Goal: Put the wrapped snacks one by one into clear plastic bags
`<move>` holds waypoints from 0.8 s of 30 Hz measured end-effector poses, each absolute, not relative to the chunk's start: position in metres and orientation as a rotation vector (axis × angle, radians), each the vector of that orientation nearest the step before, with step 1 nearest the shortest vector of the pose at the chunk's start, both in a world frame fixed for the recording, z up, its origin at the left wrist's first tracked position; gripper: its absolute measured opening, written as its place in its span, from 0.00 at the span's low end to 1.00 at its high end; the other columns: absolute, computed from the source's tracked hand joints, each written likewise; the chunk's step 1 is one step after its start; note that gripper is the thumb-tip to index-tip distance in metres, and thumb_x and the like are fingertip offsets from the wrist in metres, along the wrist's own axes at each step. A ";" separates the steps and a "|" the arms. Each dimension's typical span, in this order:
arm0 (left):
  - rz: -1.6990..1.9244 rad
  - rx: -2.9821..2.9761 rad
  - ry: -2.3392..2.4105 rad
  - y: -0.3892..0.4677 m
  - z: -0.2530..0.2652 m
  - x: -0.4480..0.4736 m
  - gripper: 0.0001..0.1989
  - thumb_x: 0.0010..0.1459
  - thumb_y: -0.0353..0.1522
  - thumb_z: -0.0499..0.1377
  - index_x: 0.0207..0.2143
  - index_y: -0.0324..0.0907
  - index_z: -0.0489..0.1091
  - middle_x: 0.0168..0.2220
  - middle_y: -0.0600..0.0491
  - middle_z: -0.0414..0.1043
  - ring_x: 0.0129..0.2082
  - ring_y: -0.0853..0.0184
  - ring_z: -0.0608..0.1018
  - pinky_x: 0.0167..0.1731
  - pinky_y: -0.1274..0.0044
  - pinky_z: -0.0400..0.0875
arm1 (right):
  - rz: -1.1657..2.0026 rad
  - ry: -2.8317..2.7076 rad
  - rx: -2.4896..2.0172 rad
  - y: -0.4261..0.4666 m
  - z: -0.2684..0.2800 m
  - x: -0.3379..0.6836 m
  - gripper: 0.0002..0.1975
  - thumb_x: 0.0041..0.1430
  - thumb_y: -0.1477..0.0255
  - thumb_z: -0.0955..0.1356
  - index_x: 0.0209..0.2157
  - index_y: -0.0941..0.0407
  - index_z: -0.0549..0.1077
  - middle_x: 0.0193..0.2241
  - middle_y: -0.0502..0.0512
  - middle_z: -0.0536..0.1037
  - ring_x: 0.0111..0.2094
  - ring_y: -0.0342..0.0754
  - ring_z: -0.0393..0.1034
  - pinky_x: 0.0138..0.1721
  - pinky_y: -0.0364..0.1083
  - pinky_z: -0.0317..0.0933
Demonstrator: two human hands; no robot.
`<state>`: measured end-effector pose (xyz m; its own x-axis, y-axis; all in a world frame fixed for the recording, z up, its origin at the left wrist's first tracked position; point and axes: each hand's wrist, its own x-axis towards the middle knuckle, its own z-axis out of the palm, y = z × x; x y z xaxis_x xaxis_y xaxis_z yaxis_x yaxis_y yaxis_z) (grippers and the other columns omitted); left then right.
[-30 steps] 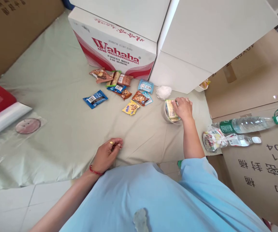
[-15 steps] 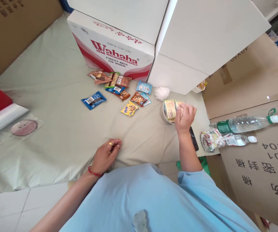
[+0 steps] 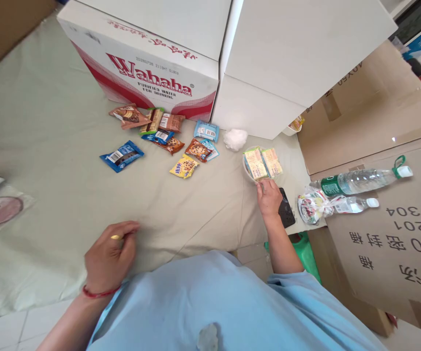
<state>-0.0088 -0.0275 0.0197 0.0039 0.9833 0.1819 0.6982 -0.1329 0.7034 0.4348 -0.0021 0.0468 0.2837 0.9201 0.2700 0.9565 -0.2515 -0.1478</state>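
On the right of the cloth, a clear round plastic bowl point(image 3: 247, 171) holds yellow-labelled snack packets point(image 3: 256, 164). At its near rim is my right hand point(image 3: 269, 197), fingers bent and closed on the edge; the fingertips are partly hidden. My left hand point(image 3: 110, 253), with a ring and a red bracelet, is loosely curled at the table's near side, nothing visible in it. Several wrapped snacks lie further back: a blue packet point(image 3: 122, 156), a yellow cookie packet point(image 3: 184, 166), a brown cookie packet point(image 3: 198, 149) and a light-blue packet point(image 3: 206, 130).
A Wahaha water carton point(image 3: 148, 73) and white boxes point(image 3: 269, 63) stand behind the snacks. A crumpled white ball point(image 3: 235, 139) lies near the bowl, a black phone point(image 3: 287, 209) right of my hand. Bottles point(image 3: 367, 181) and a knotted bag point(image 3: 312, 206) are at the right edge.
My right hand has come down from over the packets to the bowl's near rim. My left hand has moved left, and the view has shifted slightly.
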 end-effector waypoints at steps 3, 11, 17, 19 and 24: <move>0.953 1.878 1.983 -0.033 0.019 -0.026 0.10 0.65 0.38 0.55 0.39 0.46 0.75 0.46 0.51 0.79 0.48 0.57 0.81 0.54 0.62 0.76 | -0.273 -1.616 -2.307 0.003 0.044 0.468 0.14 0.71 0.65 0.61 0.40 0.53 0.77 0.42 0.63 0.80 0.45 0.57 0.72 0.50 0.53 0.65; 0.693 2.038 2.004 -0.044 -0.004 -0.053 0.17 0.59 0.40 0.56 0.48 0.46 0.73 0.55 0.43 0.77 0.61 0.44 0.76 0.61 0.50 0.70 | -0.372 -1.380 -2.441 0.063 0.043 0.580 0.08 0.62 0.72 0.64 0.38 0.56 0.75 0.43 0.65 0.76 0.45 0.57 0.68 0.53 0.56 0.64; 0.685 2.089 2.077 -0.043 -0.008 -0.050 0.18 0.56 0.38 0.57 0.49 0.47 0.73 0.55 0.43 0.78 0.60 0.42 0.77 0.58 0.49 0.73 | -0.325 -1.331 -2.441 0.127 0.042 0.626 0.06 0.61 0.74 0.65 0.37 0.57 0.73 0.42 0.63 0.74 0.47 0.56 0.66 0.56 0.57 0.60; 0.681 2.095 2.081 -0.044 -0.008 -0.049 0.18 0.56 0.37 0.57 0.49 0.47 0.73 0.56 0.42 0.78 0.60 0.42 0.77 0.58 0.48 0.73 | -0.318 -1.334 -2.432 0.144 0.040 0.639 0.05 0.60 0.75 0.65 0.38 0.57 0.73 0.43 0.64 0.73 0.47 0.57 0.66 0.56 0.57 0.60; 0.722 2.051 2.109 -0.046 -0.009 -0.049 0.24 0.54 0.34 0.59 0.54 0.55 0.72 0.56 0.49 0.79 0.62 0.45 0.76 0.61 0.50 0.72 | -0.335 -1.335 -2.438 0.172 0.035 0.674 0.07 0.60 0.75 0.65 0.40 0.58 0.73 0.44 0.65 0.73 0.46 0.58 0.67 0.54 0.57 0.60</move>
<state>-0.0486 -0.0458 -0.0091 -0.0793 0.9667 0.2434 0.9131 -0.0275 0.4068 0.6741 0.1722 0.0354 0.5303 0.7665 0.3623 0.8467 -0.5003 -0.1809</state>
